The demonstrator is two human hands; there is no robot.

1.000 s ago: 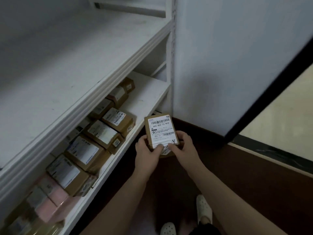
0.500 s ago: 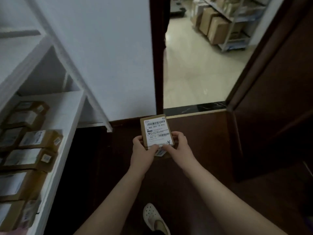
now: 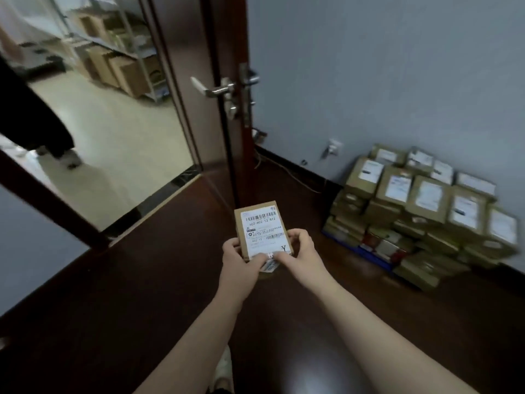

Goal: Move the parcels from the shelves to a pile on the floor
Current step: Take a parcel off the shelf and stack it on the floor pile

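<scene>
The parcel (image 3: pixel 262 231) could be slipping to the floor (image 3: pixel 142 280) before reaching the pile (image 3: pixel 420 211), because only its near end is being held, and the uneven pile could be letting it slide off. The left grip (image 3: pixel 237 261) and right grip (image 3: pixel 301 251) are curling round that end, holding the parcel up, well left of the pile

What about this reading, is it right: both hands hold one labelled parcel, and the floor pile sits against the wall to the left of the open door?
Not quite. The left hand and right hand do hold one labelled parcel, but the floor pile sits against the wall to the right of the open door, not the left. The head view shows it.
</scene>
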